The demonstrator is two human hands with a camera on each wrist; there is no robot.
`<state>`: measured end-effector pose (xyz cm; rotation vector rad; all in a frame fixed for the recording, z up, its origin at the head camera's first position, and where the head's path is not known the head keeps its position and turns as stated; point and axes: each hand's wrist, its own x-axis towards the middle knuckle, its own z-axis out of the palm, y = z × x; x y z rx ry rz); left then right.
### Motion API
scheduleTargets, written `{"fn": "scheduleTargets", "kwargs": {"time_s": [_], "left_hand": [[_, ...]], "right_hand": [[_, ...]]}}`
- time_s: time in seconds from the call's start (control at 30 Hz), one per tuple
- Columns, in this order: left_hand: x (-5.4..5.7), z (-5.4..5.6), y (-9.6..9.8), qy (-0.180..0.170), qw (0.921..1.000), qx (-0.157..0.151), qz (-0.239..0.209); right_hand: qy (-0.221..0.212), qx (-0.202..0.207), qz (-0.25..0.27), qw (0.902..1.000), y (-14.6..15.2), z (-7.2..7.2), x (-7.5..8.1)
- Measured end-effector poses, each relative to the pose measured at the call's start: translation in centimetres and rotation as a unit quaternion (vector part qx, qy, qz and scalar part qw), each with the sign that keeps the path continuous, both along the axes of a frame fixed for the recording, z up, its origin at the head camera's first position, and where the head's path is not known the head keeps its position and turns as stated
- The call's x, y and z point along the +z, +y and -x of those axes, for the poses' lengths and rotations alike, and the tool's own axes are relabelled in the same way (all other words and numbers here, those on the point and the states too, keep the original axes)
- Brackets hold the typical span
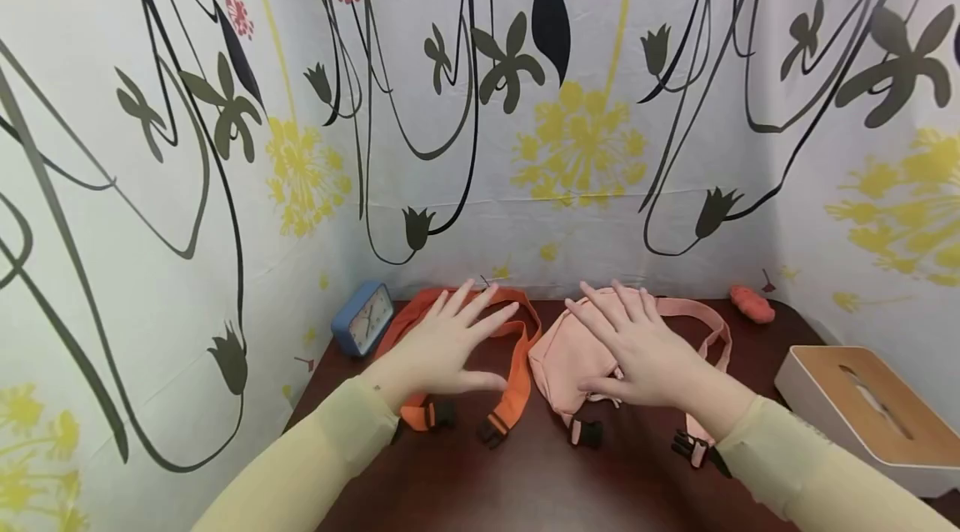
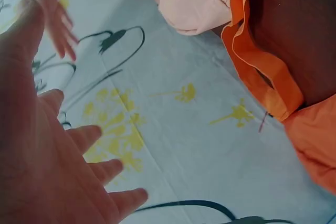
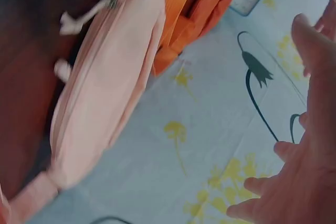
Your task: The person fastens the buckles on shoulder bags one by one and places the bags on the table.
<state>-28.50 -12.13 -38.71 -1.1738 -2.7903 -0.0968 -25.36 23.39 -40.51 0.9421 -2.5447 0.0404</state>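
Observation:
In the head view my left hand (image 1: 446,348) is held up with fingers spread, in front of an orange waist bag whose strap (image 1: 517,369) and black buckle (image 1: 492,430) show beside it. My right hand (image 1: 652,353), fingers likewise spread, overlaps a pink waist bag (image 1: 558,353) with a black buckle end (image 1: 587,433). Neither hand holds anything. Both wrist views show a gap between the hands and the bags: the orange strap (image 2: 262,72) lies off to one side, and the pink bag (image 3: 107,87) with its zipper stands apart from the right fingers. Part of each bag is hidden behind a hand.
A blue clock (image 1: 363,319) stands at the back left of the dark table (image 1: 540,482). On the right sits a white tissue box (image 1: 877,403) with a wooden lid. A reddish lump-shaped object (image 1: 752,304) lies at the back right. Flower-patterned cloth (image 1: 480,165) encloses the table.

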Motion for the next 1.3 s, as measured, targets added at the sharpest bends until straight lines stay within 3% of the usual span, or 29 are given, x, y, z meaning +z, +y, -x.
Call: {"fn": "scheduleTargets", "kwargs": {"time_s": [0.17,0.3,0.5,0.73,1.0,1.3], "left_hand": [[-1.5,0.1,-1.8,-0.052,0.9977,0.024,-0.038],[-3.3,-0.2,-3.4,-0.073,0.9929,0.065,-0.069],[-6.5,-0.5,-5.3,-0.11,0.9825,0.109,-0.103],[-9.4,-0.5,-6.9,-0.148,0.9706,0.14,-0.127],[-11.7,-0.2,-7.5,-0.16,0.9647,0.147,-0.148],[-13.6,-0.3,-7.8,-0.15,0.9625,0.159,-0.16]], "right_hand": [[0.003,0.034,0.023,0.9992,-1.9,0.6,-2.4],[-0.062,0.048,0.049,0.9957,-4.3,0.3,-4.5],[-0.153,0.064,0.079,0.983,-7.7,-0.9,-7.2],[-0.212,0.077,0.083,0.9706,-9.9,-0.8,-9.9],[-0.274,0.068,0.086,0.9555,-11.4,-0.3,-11.3],[-0.275,0.059,0.111,0.9534,-12.1,0.0,-13.2]]}}
